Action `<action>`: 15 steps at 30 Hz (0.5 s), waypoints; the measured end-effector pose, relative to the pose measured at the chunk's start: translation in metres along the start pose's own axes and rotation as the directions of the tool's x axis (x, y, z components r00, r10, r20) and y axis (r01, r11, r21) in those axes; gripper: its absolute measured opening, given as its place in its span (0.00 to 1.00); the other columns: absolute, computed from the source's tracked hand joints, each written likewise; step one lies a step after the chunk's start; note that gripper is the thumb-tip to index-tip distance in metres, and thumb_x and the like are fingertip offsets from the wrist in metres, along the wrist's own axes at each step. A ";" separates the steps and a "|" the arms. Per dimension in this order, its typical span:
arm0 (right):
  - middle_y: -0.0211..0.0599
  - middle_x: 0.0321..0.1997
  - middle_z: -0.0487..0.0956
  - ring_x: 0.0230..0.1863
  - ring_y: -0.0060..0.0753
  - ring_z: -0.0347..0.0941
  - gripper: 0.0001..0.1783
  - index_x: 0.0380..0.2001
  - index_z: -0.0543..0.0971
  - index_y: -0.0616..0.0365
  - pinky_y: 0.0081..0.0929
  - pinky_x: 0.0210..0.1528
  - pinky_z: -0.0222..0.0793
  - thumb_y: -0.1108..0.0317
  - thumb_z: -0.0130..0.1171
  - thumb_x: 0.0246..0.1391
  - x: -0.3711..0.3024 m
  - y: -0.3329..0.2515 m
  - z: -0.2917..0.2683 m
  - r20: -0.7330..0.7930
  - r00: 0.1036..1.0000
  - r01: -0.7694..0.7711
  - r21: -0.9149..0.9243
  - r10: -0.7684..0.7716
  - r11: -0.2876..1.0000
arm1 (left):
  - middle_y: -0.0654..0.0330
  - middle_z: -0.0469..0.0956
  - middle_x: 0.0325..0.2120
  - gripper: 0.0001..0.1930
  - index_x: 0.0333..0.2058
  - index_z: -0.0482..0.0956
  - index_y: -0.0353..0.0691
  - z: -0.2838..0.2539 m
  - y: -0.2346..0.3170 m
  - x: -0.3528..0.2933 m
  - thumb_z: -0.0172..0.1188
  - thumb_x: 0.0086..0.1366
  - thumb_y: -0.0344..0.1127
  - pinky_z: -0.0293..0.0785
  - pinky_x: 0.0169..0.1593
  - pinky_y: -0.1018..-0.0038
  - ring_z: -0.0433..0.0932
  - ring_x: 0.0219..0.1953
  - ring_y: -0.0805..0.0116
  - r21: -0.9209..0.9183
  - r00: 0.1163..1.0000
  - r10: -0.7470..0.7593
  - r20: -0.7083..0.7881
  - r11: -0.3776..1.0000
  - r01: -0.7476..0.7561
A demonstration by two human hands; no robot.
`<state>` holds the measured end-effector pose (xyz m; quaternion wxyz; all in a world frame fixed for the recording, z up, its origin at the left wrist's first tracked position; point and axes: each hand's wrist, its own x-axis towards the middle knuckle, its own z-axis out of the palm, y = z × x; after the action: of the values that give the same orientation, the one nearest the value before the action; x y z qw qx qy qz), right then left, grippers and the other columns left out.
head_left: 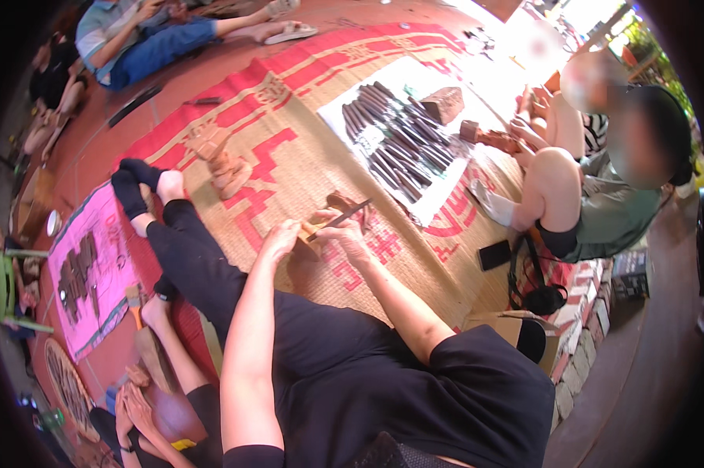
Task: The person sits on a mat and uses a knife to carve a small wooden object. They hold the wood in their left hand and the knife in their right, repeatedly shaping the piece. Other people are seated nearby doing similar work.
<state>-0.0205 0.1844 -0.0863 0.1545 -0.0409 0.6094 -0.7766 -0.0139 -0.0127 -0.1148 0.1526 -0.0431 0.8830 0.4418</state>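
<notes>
My left hand (280, 238) is closed round a pale brown piece of wood (308, 249), held above the woven mat near my lap. In my right hand (347, 238) is a slim carving tool (353, 214); its dark handle points up and to the right, and its other end meets the wood between my hands. Just beyond my right hand lies a brown carved wooden piece (341, 202), partly covered by the fingers. My fingers hide much of the wood I hold, so its shape is unclear.
Many dark-handled carving tools (398, 136) lie on a white sheet with a wood block (444, 104). A carved wooden figure (228, 173) stands on the mat (305, 148). A phone (494, 255) lies at right. Other people sit around; one at right holds a carving (498, 140).
</notes>
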 end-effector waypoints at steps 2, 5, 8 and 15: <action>0.35 0.41 0.76 0.39 0.23 0.72 0.10 0.28 0.80 0.64 0.23 0.45 0.64 0.75 0.63 0.37 0.000 -0.012 -0.005 -0.035 0.985 -0.167 0.099 0.171 0.981 | 0.51 0.77 0.37 0.19 0.43 0.75 0.37 -0.005 0.023 -0.008 0.44 0.64 0.45 0.69 0.44 0.70 0.75 0.40 0.62 -0.019 0.999 -0.033 0.003 0.999 0.033; 0.30 0.37 0.77 0.34 0.20 0.72 0.15 0.34 0.78 0.63 0.23 0.42 0.65 0.75 0.64 0.37 0.002 -0.007 -0.005 -0.046 0.991 -0.119 0.095 0.124 0.988 | 0.51 0.77 0.37 0.19 0.44 0.75 0.38 -0.005 0.024 -0.010 0.45 0.63 0.44 0.69 0.44 0.70 0.75 0.41 0.62 -0.052 0.998 -0.061 -0.012 0.997 0.060; 0.30 0.33 0.78 0.35 0.20 0.72 0.20 0.39 0.76 0.63 0.23 0.42 0.64 0.74 0.64 0.37 -0.002 -0.006 -0.001 -0.033 0.998 -0.051 0.070 0.053 0.996 | 0.52 0.77 0.39 0.18 0.45 0.75 0.40 -0.008 0.030 -0.015 0.47 0.63 0.44 0.69 0.45 0.71 0.75 0.42 0.63 -0.053 0.996 -0.087 -0.025 0.995 0.085; 0.31 0.24 0.77 0.24 0.22 0.73 0.21 0.39 0.75 0.68 0.19 0.35 0.67 0.74 0.64 0.36 -0.001 -0.009 0.002 -0.089 0.993 -0.070 0.085 0.078 0.994 | 0.51 0.77 0.40 0.19 0.45 0.75 0.41 -0.002 0.025 -0.014 0.48 0.62 0.46 0.69 0.48 0.69 0.75 0.44 0.59 -0.110 0.991 -0.132 -0.011 0.985 0.130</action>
<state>-0.0208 0.1844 -0.0767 0.1564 0.0241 0.5849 -0.7955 -0.0065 -0.0003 -0.0901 0.1706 -0.1136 0.8541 0.4780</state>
